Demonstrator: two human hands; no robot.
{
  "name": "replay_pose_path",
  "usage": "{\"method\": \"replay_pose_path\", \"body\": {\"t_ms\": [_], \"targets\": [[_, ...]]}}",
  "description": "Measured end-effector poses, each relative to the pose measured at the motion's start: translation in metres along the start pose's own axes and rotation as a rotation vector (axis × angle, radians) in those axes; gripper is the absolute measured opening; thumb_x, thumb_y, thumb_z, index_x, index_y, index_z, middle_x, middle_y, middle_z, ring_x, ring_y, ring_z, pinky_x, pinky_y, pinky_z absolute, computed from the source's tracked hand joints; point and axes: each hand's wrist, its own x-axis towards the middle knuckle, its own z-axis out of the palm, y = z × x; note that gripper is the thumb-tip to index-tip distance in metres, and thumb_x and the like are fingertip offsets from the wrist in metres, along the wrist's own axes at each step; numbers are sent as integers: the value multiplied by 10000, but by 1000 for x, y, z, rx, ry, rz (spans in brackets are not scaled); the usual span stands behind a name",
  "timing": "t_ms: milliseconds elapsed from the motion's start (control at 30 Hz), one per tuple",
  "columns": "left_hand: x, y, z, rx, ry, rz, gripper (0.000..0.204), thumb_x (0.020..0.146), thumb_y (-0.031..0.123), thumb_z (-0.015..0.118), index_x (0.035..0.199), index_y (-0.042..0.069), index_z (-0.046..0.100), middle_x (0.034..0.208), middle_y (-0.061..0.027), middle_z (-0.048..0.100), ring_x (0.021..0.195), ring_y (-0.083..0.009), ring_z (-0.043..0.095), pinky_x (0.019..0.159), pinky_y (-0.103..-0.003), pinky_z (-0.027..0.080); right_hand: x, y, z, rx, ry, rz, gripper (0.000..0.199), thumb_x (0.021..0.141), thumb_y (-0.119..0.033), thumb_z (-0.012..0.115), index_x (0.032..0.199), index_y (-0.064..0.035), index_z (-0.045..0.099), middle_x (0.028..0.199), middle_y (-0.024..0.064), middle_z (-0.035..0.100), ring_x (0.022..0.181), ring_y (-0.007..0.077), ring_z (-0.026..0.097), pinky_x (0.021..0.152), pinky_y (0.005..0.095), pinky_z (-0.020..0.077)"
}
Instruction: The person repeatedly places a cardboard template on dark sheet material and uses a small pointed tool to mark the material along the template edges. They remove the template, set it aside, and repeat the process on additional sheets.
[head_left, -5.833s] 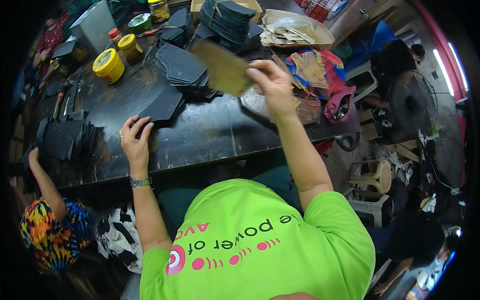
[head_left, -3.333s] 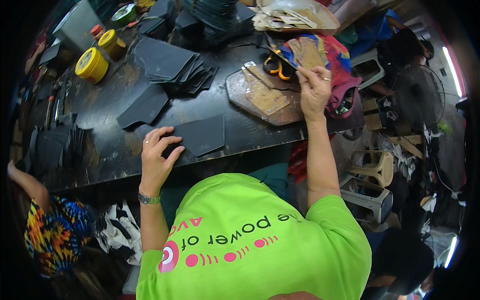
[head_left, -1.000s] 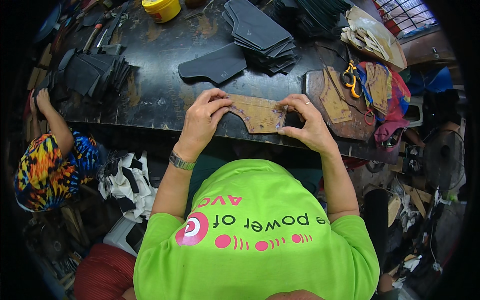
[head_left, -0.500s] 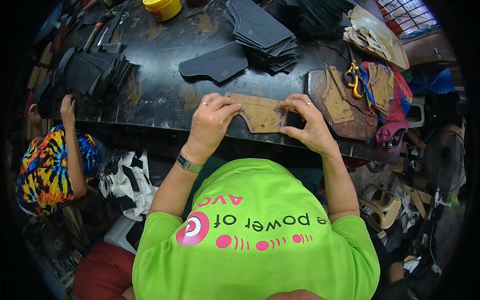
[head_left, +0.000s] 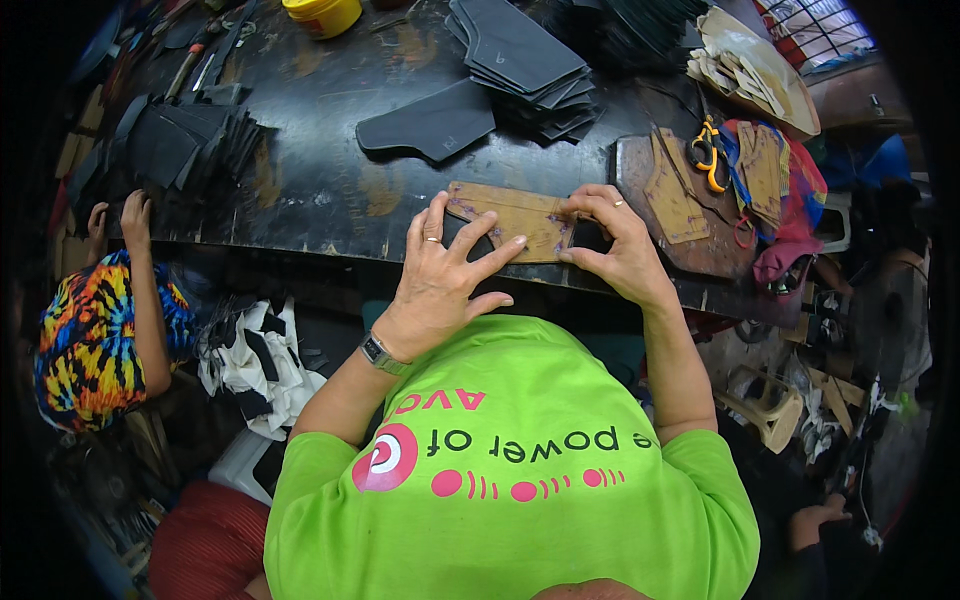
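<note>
A flat brown pattern piece point(head_left: 520, 212) with a cut-in lower edge and purple marks lies at the table's near edge. My left hand point(head_left: 437, 265) has its fingers spread, with fingertips on or just over the left and middle part of the piece. At the right end, my right hand point(head_left: 618, 240) grips it, thumb at the lower edge and fingers at the upper one. Whether something dark lies under the piece I cannot tell. Beyond it are a single black cut piece point(head_left: 428, 122) and a stack of black cut pieces point(head_left: 520, 60).
On a worn board point(head_left: 690, 255) at the right lie another brown pattern piece point(head_left: 672, 195) and orange-handled scissors point(head_left: 709, 155). More black pieces point(head_left: 180, 140) lie far left, near a co-worker's hand point(head_left: 136, 215). A yellow tub point(head_left: 322, 15) stands at the back.
My left hand has let go of the piece's left end, spread its fingers and shifted slightly right and nearer to me. My right hand keeps its grip. The co-worker's hand at the left moved slightly.
</note>
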Motion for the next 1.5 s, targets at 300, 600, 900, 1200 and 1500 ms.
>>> {"method": "replay_pose_path", "body": {"t_ms": [300,600,900,1200,1500], "targets": [[1,1,1,29,-41,16,761,756,349,908,1461,340,620,1517,-94,451,1478,-545,260,1199,-671,276,-1,24,0,174,75,74,225,1033,-22,562,1222,35,670,1260,101,657,1158,211,626,1050,328,468],[1,2,3,102,-22,25,732,772,343,894,1454,346,628,1499,-102,460,1465,-512,311,1186,-642,320,-4,24,-3,336,139,103,239,1094,-103,540,1231,19,692,1185,79,661,1025,122,647,870,243,502],[11,10,14,-27,181,-77,376,819,311,858,1187,266,792,1330,-70,603,1387,-480,397,1148,-625,330,-11,2,2,-112,139,170,542,811,-136,874,1302,-18,677,1151,91,619,918,188,605,766,295,506],[16,13,16,-63,229,-126,317,813,242,860,1128,246,816,1268,-59,639,1387,-488,421,1149,-625,322,-13,-9,1,-270,15,144,721,738,-207,921,1342,-11,580,1309,206,548,1141,427,636,946,463,544],[13,13,27,-76,287,-74,299,796,205,867,1092,234,836,1171,-10,680,1410,-508,426,1112,-621,364,-16,-12,8,-234,13,167,728,747,-153,910,1371,-25,558,1302,200,539,1185,427,614,978,467,526]]}}
